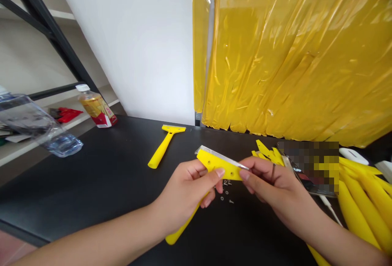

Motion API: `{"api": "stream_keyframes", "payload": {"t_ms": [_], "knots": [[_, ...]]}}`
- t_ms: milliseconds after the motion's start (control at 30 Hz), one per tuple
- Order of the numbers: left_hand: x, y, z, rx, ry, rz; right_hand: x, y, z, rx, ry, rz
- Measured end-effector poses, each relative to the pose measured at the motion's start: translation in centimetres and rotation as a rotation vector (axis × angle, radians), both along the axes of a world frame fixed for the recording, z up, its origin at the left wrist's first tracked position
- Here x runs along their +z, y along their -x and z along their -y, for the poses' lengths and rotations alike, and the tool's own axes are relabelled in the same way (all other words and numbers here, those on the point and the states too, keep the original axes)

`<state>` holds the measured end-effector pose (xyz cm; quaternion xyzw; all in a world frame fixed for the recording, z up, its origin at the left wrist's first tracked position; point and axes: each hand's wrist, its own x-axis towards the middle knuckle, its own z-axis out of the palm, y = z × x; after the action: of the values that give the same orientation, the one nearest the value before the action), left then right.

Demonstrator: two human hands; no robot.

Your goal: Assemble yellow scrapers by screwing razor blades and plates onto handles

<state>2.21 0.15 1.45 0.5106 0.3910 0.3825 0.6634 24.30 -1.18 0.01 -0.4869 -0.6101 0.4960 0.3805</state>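
Note:
My left hand (190, 188) is closed round the head of a yellow scraper (219, 166), thumb on its face. The scraper's handle slants down toward me below that hand. A thin metal blade (225, 156) runs along the head's far edge. At the head's right end, my right hand (269, 180) pinches the corner between thumb and fingers. Two screw holes show in the yellow face. Several small screws and nuts (227, 192) lie on the black table just beneath. Another yellow scraper (163, 147) lies farther back, to the left.
To the right are a phone (318, 172) with a blurred screen, a white cable (330, 209), yellow plates (266, 151) and a pile of yellow handles (361, 200). A drink bottle (96, 107) and a clear bottle (36, 123) stand left. Yellow film (290, 54) hangs behind the table (101, 176).

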Motion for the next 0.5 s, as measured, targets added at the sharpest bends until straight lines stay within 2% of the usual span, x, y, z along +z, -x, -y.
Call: {"api": "stream_keyframes", "payload": {"t_ms": [200,500], "knots": [[-0.24,-0.04,0.07,-0.001,0.008,0.007,0.05,-0.24,-0.23,0.01,0.03,0.001],[-0.51,0.19,-0.44,-0.075,0.058,0.078,0.19,-0.39,-0.26,0.025,0.046,0.007]]}}
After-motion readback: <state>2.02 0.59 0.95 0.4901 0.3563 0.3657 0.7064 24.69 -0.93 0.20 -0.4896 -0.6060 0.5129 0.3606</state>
